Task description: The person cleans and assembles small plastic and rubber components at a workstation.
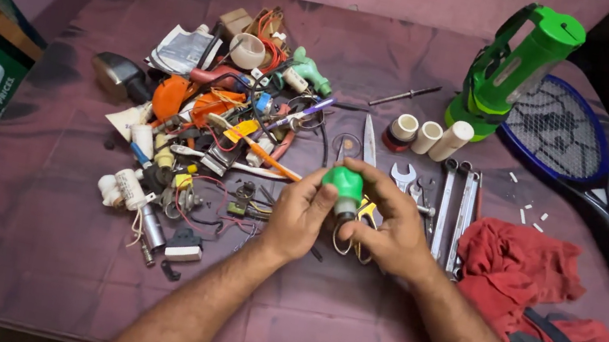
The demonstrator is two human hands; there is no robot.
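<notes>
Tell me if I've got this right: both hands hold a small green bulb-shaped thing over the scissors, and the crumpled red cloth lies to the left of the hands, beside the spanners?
Not quite. The head view shows the red cloth to the right of the hands, not the left. The rest stands: the left hand and right hand hold the small green bulb-shaped thing over the scissors, and the cloth lies beside the spanners.

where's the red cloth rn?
In the head view the red cloth lies on the table at the person's right, just beyond the right hand, next to the row of wrenches and below the blue racket-shaped swatter.
</notes>
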